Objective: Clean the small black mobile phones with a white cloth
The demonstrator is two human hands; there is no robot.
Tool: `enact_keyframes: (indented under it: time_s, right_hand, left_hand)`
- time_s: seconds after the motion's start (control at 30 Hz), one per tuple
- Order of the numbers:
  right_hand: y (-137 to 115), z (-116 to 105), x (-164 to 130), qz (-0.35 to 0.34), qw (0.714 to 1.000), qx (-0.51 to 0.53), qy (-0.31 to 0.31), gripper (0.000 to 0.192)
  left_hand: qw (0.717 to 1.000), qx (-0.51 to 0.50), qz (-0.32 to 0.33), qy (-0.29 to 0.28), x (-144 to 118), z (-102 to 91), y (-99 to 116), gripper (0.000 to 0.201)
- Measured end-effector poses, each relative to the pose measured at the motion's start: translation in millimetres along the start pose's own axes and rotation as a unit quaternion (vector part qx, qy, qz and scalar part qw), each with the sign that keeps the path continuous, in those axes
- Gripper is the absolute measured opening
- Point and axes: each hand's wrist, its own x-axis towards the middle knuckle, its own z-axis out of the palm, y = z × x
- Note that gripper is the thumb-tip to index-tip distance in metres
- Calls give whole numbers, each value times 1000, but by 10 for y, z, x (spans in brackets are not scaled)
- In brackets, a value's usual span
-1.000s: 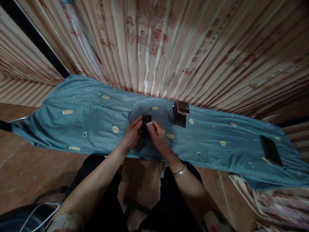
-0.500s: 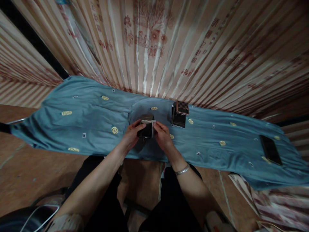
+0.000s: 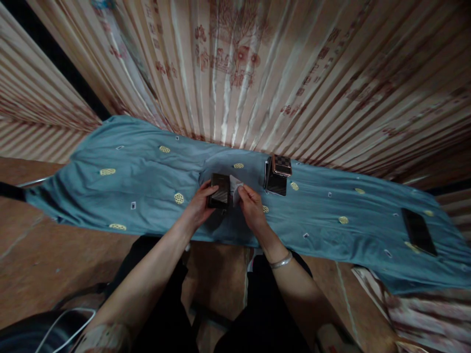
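My left hand (image 3: 198, 208) grips a dark phone (image 3: 220, 189) by its left side, just above a blue cloth (image 3: 140, 186) with yellow oval marks. My right hand (image 3: 250, 206) pinches a small white wipe (image 3: 234, 186) at the phone's right edge. A silver bangle (image 3: 281, 261) sits on my right wrist. Both hands meet over the middle of the cloth.
A stack of dark phones (image 3: 276, 177), the top one checkered, stands on the cloth to the right of my hands. Another dark phone (image 3: 418, 231) lies flat at the far right. A striped, patterned curtain (image 3: 235, 68) hangs behind. A white cable (image 3: 62, 333) runs at lower left.
The phone has been turned from a bunched hold to lie flatter, face up in my left hand. The white wipe has shifted to the phone's right edge in my right hand.
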Motion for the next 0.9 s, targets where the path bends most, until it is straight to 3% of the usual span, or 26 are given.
enact_keyframes:
  time_s: [0.1,0.17,0.43,0.53,0.9]
  right_hand:
    - [-65,-4,-60,-61,996,-71,-13,38]
    - [-126,11,-124,-125,982,-141,-31,35]
    - [-229,69,-333,-304,870,-351,-166,48]
    - [-179,68,-331,-314,852,-382,-172,48]
    - [-164,82,-356,-307,844,-396,-193,51]
  left_hand:
    - [1000,-10,-29,-5,35,-17,14,12]
    - [998,-26,-47,-12,75,-38,-2,17]
    - [997,-81,9,2,151,-115,-59,8]
    - [997,-81,-10,-2,114,-73,-47,9]
    - [996,-85,15,24,70,0,-57,12]
